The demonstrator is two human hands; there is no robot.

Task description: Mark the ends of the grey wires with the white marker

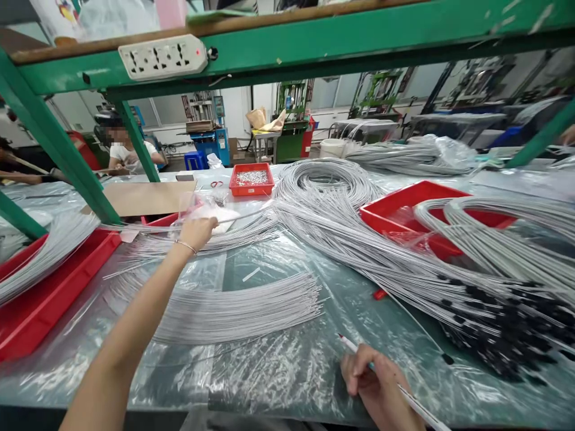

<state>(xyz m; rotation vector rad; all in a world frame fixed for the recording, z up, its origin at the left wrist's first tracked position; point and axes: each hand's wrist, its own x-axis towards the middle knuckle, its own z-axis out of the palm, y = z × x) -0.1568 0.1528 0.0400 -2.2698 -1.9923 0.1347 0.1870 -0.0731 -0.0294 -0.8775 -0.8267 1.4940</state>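
My left hand (197,232) reaches across the table, its fingers closed around a thin grey cable (245,215) that runs right toward the large coil. Part of the grip is hidden behind the hand. Beneath my left forearm lies a curved bundle of cut grey cables (242,308). Near the front edge, my right hand (377,383) is closed on a white pen (415,404), its reddish tip pointing up and left.
A coil of grey cable (330,176) spreads into a long bundle with black ends (503,335) at right. Red trays (415,194) stand at the sides. A small red bin (251,190) holds metal bits. A green shelf frame (314,51) crosses overhead. A person (130,149) sits far left.
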